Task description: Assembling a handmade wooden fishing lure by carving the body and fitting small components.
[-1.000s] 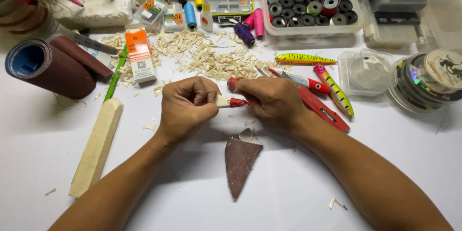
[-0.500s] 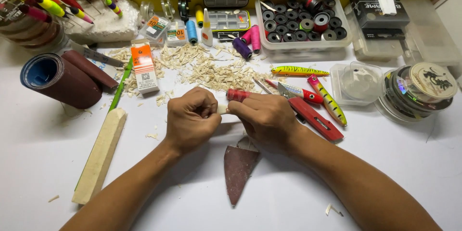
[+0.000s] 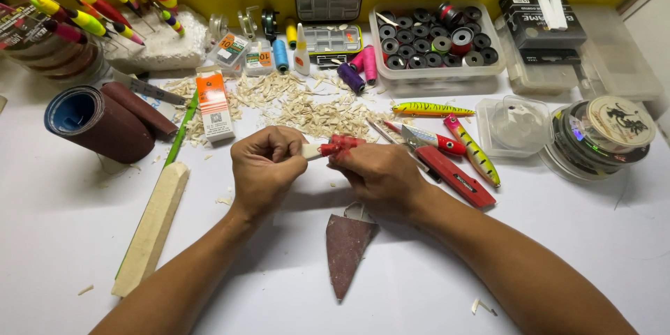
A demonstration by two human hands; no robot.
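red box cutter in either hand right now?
No: the red box cutter lies on the table, right of the right hand.

My left hand and right hand are bare: no gloves, rings or watch. Both forearms are uncovered too, with no sleeve showing down to the picture's lower edge.

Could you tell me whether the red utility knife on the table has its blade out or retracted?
Out: the red utility knife lies flat, its silver blade exposed at the upper-left end.
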